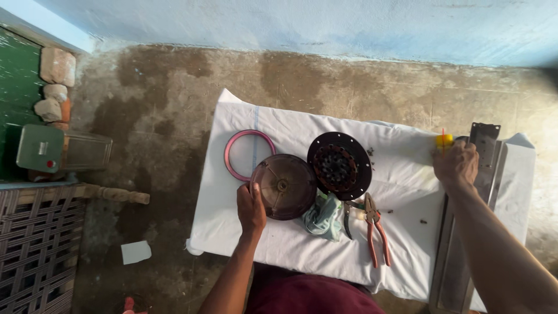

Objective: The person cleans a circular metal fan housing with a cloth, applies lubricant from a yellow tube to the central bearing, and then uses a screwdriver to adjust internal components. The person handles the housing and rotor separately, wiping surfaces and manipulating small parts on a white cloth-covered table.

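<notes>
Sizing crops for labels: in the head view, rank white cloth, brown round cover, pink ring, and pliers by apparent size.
1. white cloth
2. brown round cover
3. pink ring, a bit smaller than the cover, part hidden behind it
4. pliers, long but thin

Single head-worn view, looking steeply down, near, over white cloth [401, 192]

Pliers [375, 228] lie right of round cover [285, 186].

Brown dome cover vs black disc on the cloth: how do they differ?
The brown dome cover is smooth and plain; the black disc shows a ring of inner parts. The left hand touches the cover's edge; the disc lies untouched. Both are round, similar in size, on the white cloth.
</notes>
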